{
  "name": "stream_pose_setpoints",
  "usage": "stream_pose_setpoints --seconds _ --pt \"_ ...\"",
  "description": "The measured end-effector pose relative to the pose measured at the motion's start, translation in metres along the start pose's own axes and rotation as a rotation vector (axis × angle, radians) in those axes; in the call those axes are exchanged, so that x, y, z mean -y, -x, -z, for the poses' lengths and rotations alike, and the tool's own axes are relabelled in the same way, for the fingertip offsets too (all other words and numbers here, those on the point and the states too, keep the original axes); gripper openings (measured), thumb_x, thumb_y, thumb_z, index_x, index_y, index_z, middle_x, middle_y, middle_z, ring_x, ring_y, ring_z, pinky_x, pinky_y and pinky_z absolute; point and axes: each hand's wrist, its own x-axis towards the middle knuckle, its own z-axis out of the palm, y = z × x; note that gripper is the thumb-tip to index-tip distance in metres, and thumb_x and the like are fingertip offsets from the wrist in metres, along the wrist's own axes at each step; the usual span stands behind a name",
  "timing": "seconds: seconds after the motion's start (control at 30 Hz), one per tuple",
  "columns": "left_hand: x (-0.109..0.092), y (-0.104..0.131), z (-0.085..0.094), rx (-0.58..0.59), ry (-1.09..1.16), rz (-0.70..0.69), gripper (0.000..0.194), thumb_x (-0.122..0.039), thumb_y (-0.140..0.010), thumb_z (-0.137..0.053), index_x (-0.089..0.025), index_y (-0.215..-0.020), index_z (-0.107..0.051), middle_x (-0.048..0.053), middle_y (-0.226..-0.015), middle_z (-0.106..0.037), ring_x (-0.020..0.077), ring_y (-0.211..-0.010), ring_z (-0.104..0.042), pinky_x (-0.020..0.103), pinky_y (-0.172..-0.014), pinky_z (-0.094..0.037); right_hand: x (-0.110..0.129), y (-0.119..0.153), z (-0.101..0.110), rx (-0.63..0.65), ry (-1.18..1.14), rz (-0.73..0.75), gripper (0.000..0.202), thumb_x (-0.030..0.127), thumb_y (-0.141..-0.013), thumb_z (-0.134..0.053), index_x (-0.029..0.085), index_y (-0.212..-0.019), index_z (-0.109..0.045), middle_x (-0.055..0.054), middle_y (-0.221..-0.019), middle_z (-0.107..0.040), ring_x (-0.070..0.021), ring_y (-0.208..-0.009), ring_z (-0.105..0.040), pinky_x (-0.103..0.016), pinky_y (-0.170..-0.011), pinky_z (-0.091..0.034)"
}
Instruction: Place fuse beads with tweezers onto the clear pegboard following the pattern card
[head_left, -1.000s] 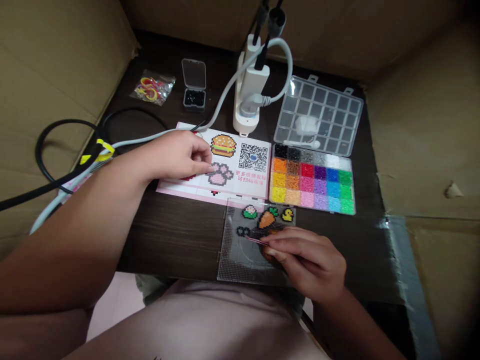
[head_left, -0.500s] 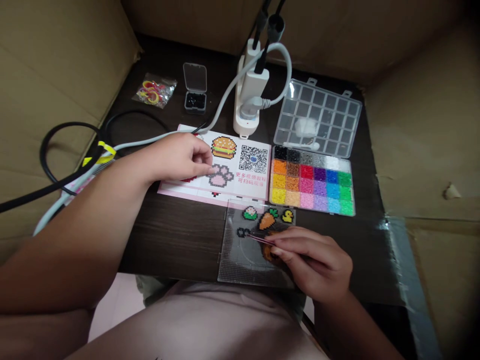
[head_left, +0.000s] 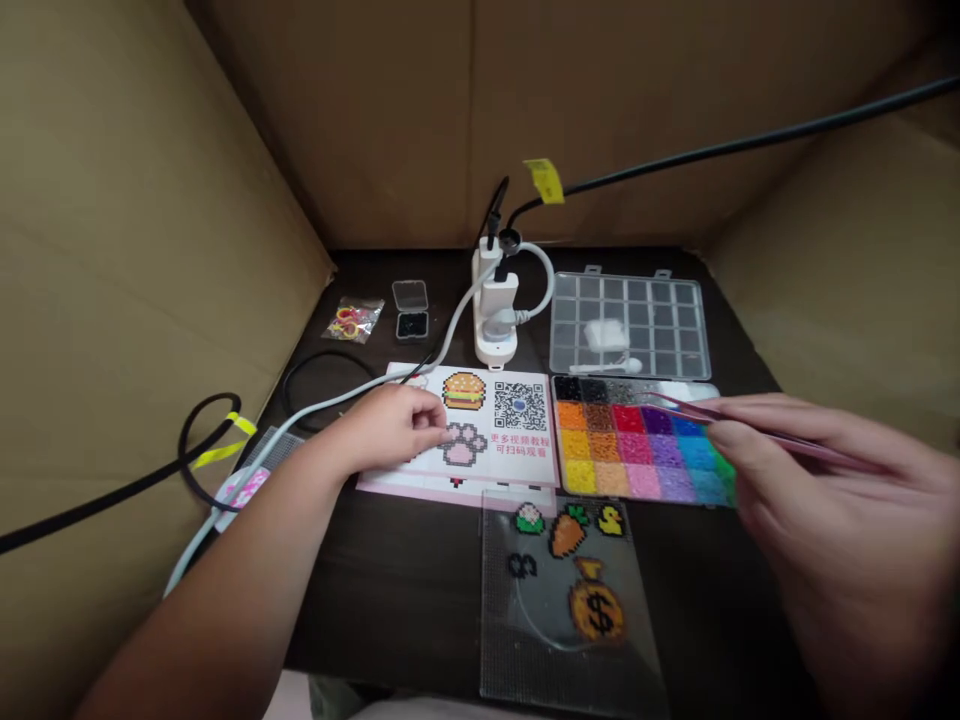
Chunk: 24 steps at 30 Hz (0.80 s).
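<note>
The right hand (head_left: 847, 520) is holding the pink tweezers (head_left: 765, 428) between thumb and forefinger, with their tips above the back row of the bead box (head_left: 559, 440), which lies toward the right edge of the tabletop (head_left: 360, 590). The left hand (head_left: 401, 430) rests with narrow, bent fingers on the pattern sheet (head_left: 517, 472), beside the printed paw, and I cannot tell whether it pinches something. Near the front edge of the tabletop lies the pegboard (head_left: 517, 670), bearing a small black bead figure (head_left: 523, 566) left of the money bag (head_left: 598, 610).
</note>
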Motion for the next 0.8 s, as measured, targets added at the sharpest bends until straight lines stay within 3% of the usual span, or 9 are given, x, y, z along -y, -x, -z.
stream_pose_setpoints --seconds 0.23,0.57,0.8 --pt "-0.001 -0.001 0.001 0.030 0.046 0.035 0.026 -0.045 -0.082 -0.063 -0.020 -0.078 -0.065 -0.003 -0.058 -0.057 0.0131 -0.058 -0.052 0.025 -0.056 -0.036 -0.041 0.006 -0.005 0.072 0.001 -0.170 0.014 0.025 -0.068 -0.084 0.023 -0.081 -0.080 -0.004 -0.078 -0.078 -0.0184 -0.068 -0.074 -0.027 -0.065 -0.062" --pt "0.002 -0.002 0.001 0.027 0.055 0.040 0.025 -0.046 -0.081 -0.064 -0.021 -0.077 -0.065 -0.003 -0.057 -0.057 0.0134 -0.057 -0.051 0.025 -0.055 -0.036 -0.036 0.004 -0.004 0.081 0.059 -0.228 0.015 0.031 -0.067 -0.085 0.024 -0.079 -0.080 -0.004 -0.079 -0.078 -0.0173 -0.068 -0.074 -0.027 -0.068 -0.063" --pt "0.000 -0.002 -0.001 -0.022 0.006 0.026 0.026 -0.046 -0.079 -0.066 -0.020 -0.076 -0.066 -0.001 -0.061 -0.060 0.0136 -0.059 -0.051 0.026 -0.056 -0.035 -0.036 0.005 -0.005 0.055 0.013 -0.328 0.022 0.034 -0.061 -0.088 0.023 -0.078 -0.080 -0.006 -0.077 -0.078 -0.0172 -0.065 -0.072 -0.028 -0.061 -0.061"
